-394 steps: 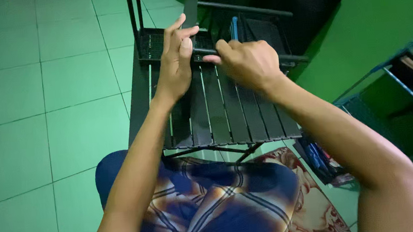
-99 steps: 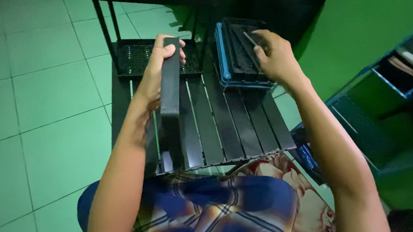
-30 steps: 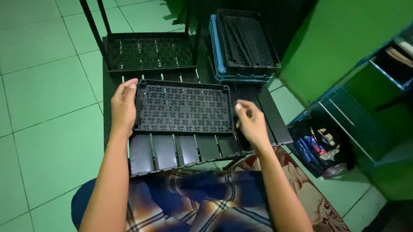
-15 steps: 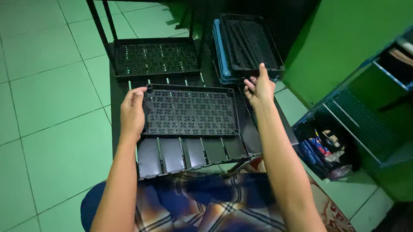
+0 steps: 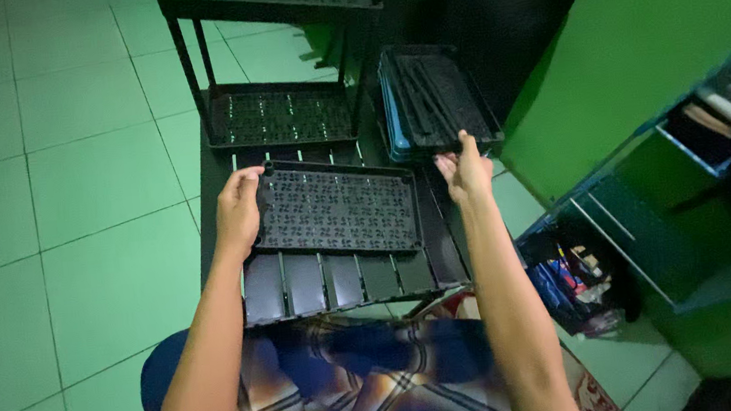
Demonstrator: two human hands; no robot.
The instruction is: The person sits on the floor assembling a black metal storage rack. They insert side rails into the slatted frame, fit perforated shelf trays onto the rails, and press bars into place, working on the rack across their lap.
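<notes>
A black perforated tray (image 5: 335, 210) lies flat on a black slatted panel (image 5: 346, 279) in front of my knees. My left hand (image 5: 238, 209) grips the tray's left edge, thumb and fingers wrapped over the rim. My right hand (image 5: 465, 168) is raised just past the tray's far right corner with its fingers apart. It holds nothing and sits close below a stack of black and blue trays (image 5: 436, 102). My lap in checked cloth fills the bottom of the view.
A black rack (image 5: 280, 116) with perforated shelves stands on the green tiled floor (image 5: 73, 187) beyond the panel. A green wall (image 5: 675, 20) rises at right. Low at right, a blue open shelf unit (image 5: 648, 207) stands beside a dark bin of small items (image 5: 577, 284).
My right hand left the tray's near right side and rose to its far right corner. My left hand stayed on the left edge. The tray shifted slightly.
</notes>
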